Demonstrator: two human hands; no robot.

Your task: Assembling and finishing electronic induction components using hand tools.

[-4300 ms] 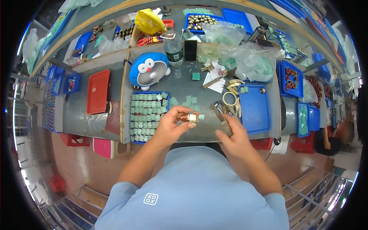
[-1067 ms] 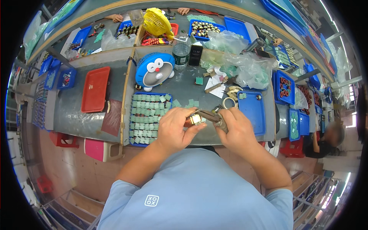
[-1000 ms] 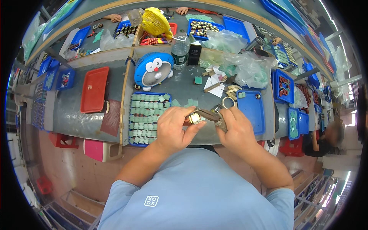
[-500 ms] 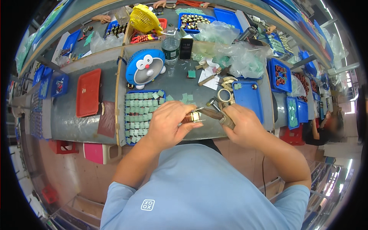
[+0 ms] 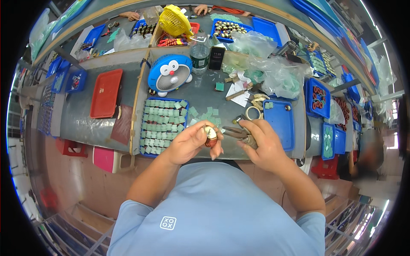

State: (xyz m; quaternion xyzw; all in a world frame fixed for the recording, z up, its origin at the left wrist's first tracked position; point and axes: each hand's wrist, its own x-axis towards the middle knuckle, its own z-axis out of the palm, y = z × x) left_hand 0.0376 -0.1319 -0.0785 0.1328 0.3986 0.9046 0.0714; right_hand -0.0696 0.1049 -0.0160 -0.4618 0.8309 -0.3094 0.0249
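Left hand (image 5: 190, 143) is pinching a small copper coil (image 5: 209, 135), light and probably delicate, by its rim; right hand (image 5: 260, 143) is gripping pliers (image 5: 234, 132)

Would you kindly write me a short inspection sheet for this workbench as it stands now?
Surface: grey workbench, crowded along its back and right.
Job's things: small copper-wound coil pinched in the left hand; pliers in the right hand, tips pointing at the coil.
Clutter: blue tray of green square pieces, loose green squares beside it, blue cartoon-cat desk fan, water bottle, phone, tape ring, empty blue tray, clear plastic bags, red tray.
Grippers: both hands closed on their items.
Cables: nothing seen.
Surroundings: yellow fan and blue bins on the far bench; another person's hands at the top.
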